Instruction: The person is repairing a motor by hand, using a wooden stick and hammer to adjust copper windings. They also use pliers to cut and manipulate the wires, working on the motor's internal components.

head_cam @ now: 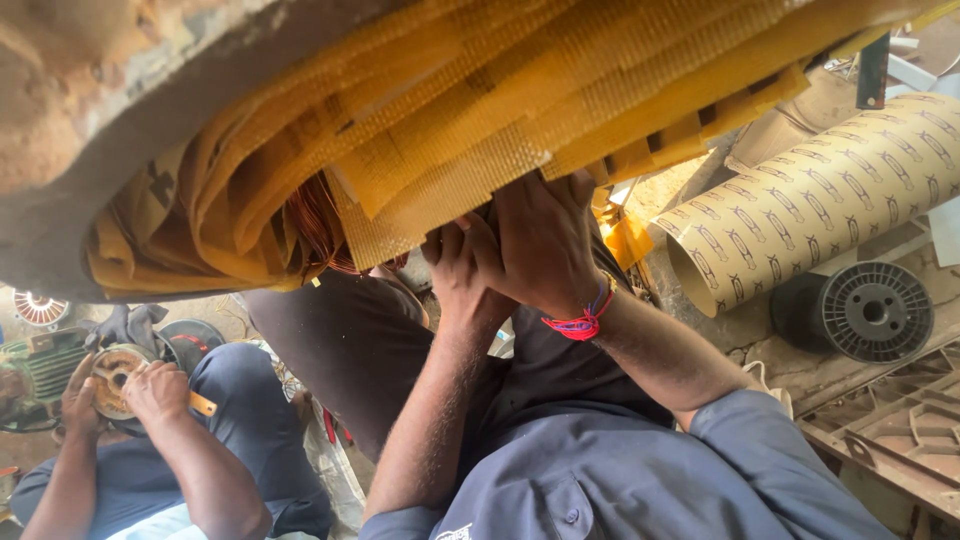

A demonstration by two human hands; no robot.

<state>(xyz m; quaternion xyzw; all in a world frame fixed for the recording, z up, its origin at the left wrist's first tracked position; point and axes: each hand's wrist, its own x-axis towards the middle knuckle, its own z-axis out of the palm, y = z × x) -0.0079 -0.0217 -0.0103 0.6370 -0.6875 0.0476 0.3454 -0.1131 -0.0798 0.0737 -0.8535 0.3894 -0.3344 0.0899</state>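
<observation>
1. At the far left, a co-worker's two hands (120, 390) rest on a small round motor part (112, 378) in that person's lap; a green finned motor housing (40, 365) sits just beside it.
2. Overhead, a big rusty motor body (120, 90) fills the upper left, its round edge curving down towards the middle.
3. Out of it hang many yellow insulation strips (480, 110), some plain and some finely gridded, spreading towards the upper right.
4. Copper wire windings (322, 222) show between the strips, just left of the person's hands.
5. The left hand (462, 270) is raised with its fingers curled narrow, pressed up against the lower edge of the gridded strips; whether it grips one I cannot tell, since the other hand covers part of it.
6. The right hand (545, 240) lies over and beside the left, fingers reaching up into the same strips, touching them; its grasp is hidden from here. A red thread band (582, 322) circles its wrist.
7. Further right, a roll of printed tan paper (820, 200) lies tilted on the floor.
8. Just below the roll stands a black empty wire spool (872, 312), and a rusty metal frame (900, 420) lies at the lower right.
</observation>
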